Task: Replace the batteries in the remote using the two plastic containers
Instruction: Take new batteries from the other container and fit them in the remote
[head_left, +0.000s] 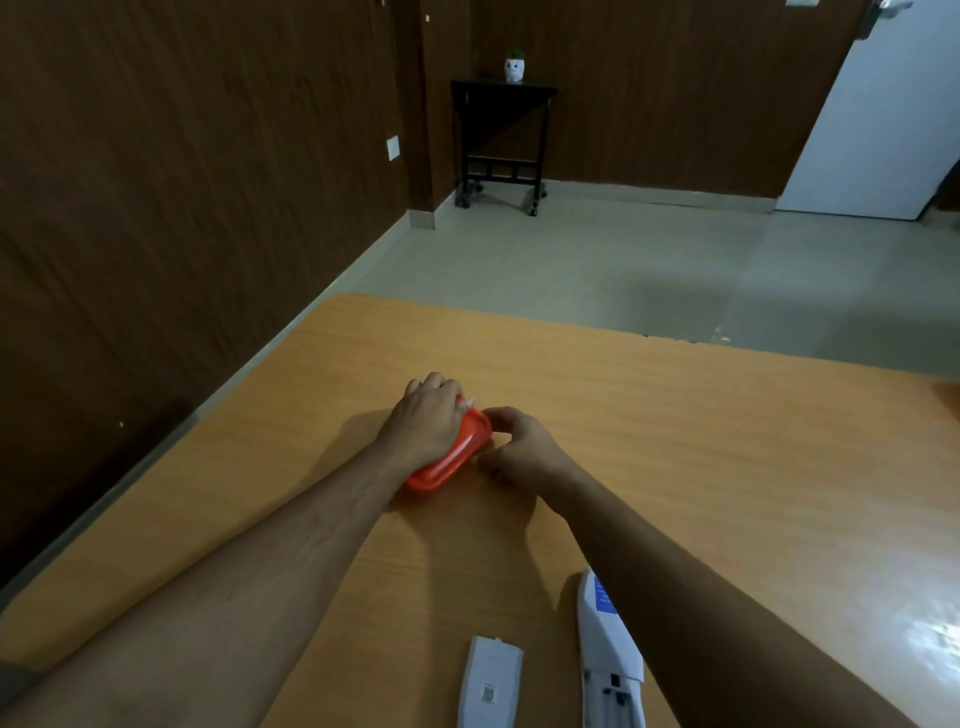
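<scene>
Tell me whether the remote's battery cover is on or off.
Off. The battery cover lies by itself on the table, left of the remote, whose battery bay shows open.

An orange-red container lid (457, 457), a white remote (608, 649) with a blue label, and a tan wood-grain surface (675, 441) are seen.

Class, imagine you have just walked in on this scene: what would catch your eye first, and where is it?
First, the bright orange container in the middle of the wooden table, with the left hand pressed over its lid and the right hand curled against its right edge. Next, near the front edge, the white remote lies with its battery bay open and its loose cover beside it on the left.
</scene>
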